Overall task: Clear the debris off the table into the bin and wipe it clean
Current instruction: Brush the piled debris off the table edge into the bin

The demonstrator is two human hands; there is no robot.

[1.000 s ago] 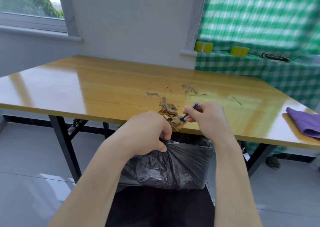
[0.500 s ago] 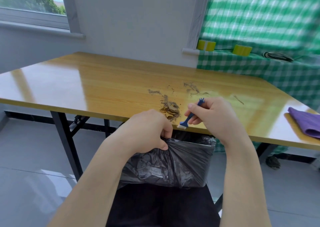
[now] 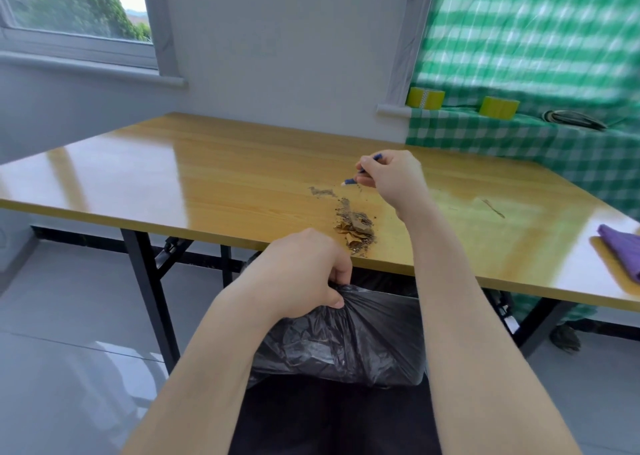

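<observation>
- I saw the bin (image 3: 346,350) under the near edge of the table (image 3: 207,177), with a black bag (image 3: 381,312) pulled over it. I could not see what was inside, because the table edge and a hand hid its mouth.
- The left hand (image 3: 301,274) gripped the bag's rim, with its fingers curled tight round a bunch of the plastic.
- The right hand (image 3: 391,180) was out over the table, past the debris (image 3: 356,229). Its fingers were pressed together and pinched a small blue brush (image 3: 349,181).
- The brush slanted. Its pale tip pointed down and left at the table top, and its blue end stuck out of the hand, up and to the right. I could not tell if the tip touched the wood.
- The debris lay in a brown heap of leaf bits and dirt by the table's near edge, just past the left hand and above the bin. A thin smear of dirt ran from the heap toward the brush.
- A purple cloth (image 3: 623,250) lay on the table at the far right, well apart from the heap.
</observation>
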